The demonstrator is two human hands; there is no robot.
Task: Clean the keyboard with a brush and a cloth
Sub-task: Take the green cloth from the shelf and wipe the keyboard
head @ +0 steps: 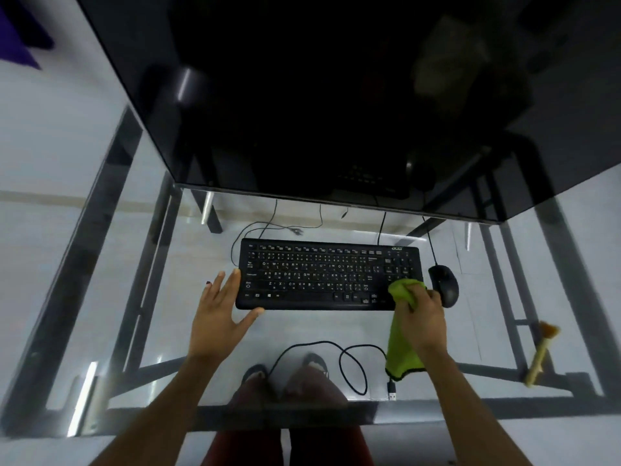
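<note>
A black keyboard point(322, 277) lies flat on the glass desk point(161, 297). My left hand point(221, 314) rests at its left end with the fingers spread, thumb against the front edge. My right hand point(425, 317) grips a green cloth point(401, 334), bunched and pressed on the keyboard's front right corner; the rest of the cloth hangs down toward me. A wooden-handled brush point(541, 351) lies on the desk at the far right, apart from both hands.
A black mouse point(445, 284) sits just right of the keyboard, close to my right hand. A large dark monitor point(302, 95) stands behind. A loose black USB cable point(353, 368) loops on the glass in front. My knees and feet show beneath the glass.
</note>
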